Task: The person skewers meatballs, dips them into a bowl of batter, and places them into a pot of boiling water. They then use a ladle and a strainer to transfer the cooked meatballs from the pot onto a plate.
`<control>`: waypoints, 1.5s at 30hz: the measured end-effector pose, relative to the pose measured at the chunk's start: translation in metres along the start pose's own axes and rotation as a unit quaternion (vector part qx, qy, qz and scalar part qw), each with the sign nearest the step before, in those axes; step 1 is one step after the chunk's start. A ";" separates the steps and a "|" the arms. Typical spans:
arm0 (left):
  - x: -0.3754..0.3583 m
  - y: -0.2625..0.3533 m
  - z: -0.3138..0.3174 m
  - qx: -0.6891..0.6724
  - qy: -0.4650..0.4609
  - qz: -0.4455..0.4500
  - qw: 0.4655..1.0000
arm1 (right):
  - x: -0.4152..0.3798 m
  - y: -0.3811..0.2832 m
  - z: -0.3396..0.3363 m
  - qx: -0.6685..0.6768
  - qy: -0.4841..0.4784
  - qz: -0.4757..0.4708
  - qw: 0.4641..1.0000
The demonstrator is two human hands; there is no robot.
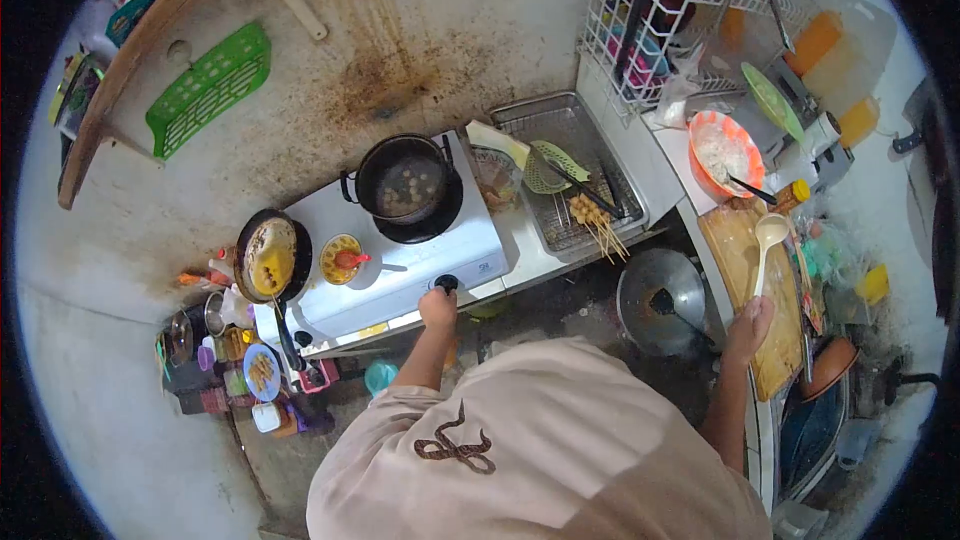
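My left hand (437, 310) is closed around the black knob (446, 283) on the front of the white gas stove (400, 285). In my right hand (750, 328) is the handle of a cream-coloured ladle (772, 230), its bowl raised over a wooden cutting board (775, 340). A black two-handled pot (402, 180) with small round pieces in liquid stands on the right burner. On the left one, a frying pan (243, 240) holds a yellow, egg-like mixture. Between them sits a small bowl (341, 270) of yellow contents with a red spoon (352, 259).
Several skewers (598, 215) lie on a metal tray (560, 115) right of the stove, beside a strainer (545, 172). An orange bowl (708, 183) of white food stands near the board. A wok (655, 302) is lower down. Jars and a blue plate (262, 373) crowd the left.
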State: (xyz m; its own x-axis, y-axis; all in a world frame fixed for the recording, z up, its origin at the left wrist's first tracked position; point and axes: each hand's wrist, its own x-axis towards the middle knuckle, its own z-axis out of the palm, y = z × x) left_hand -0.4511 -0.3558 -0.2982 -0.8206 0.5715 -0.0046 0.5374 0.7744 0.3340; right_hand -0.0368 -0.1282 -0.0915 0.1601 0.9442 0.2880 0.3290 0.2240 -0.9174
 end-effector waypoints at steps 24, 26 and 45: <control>0.026 0.284 0.000 -0.197 -0.043 0.253 0.946 | 0.054 0.063 -0.112 0.158 0.182 0.116 0.964; 0.053 0.287 0.030 -0.147 -0.061 0.188 0.969 | 0.054 0.071 -0.126 0.133 0.185 0.083 0.970; 0.140 0.273 0.116 -0.232 -0.130 -0.139 0.954 | 0.078 0.063 -0.145 0.130 0.060 0.143 0.979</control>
State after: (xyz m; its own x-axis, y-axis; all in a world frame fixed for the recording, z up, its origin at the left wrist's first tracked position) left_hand -0.3964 -0.0332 -0.3174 -0.8100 0.4569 -0.3676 0.1125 0.7362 0.6673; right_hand 0.1321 -0.0751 -0.0872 0.3237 0.9458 0.0252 0.0097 0.0233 -0.9997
